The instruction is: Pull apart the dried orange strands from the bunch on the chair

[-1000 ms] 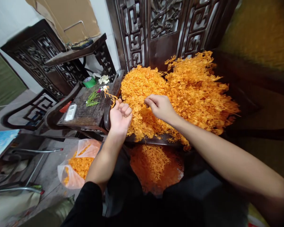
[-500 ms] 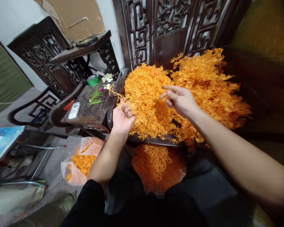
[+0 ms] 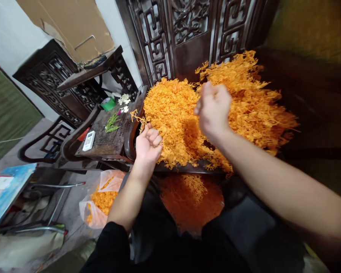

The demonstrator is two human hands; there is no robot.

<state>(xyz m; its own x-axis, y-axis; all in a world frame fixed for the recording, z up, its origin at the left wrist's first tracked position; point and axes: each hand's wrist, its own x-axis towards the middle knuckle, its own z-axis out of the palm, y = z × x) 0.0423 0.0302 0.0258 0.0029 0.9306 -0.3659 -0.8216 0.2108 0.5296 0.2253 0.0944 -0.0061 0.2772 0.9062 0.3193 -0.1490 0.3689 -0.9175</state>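
Observation:
My left hand [image 3: 149, 144] is closed on a thin orange branched stem [image 3: 139, 118], whose tips stick out above the fingers toward the small side table. Over the orange piles, my right hand [image 3: 214, 108] is closed and blurred; whatever it may hold is hidden. Behind and between my hands lies a dense heap of small orange pieces [image 3: 170, 113] on a dark wooden seat. A looser pile of orange branched stems [image 3: 261, 110] spreads to the right of it, partly behind my right hand.
The side table [image 3: 102, 148] bears a green tape roll [image 3: 108, 104], green sprigs [image 3: 112, 123], white flowers [image 3: 124, 99] and a white device [image 3: 89, 140]. Below are a bag of orange pieces [image 3: 104, 201] and a reddish container [image 3: 176, 203] between my legs.
My right hand has risen slightly, and its extended fingers have curled closed. My left hand keeps its hold on the stem. The camera view has shifted a little.

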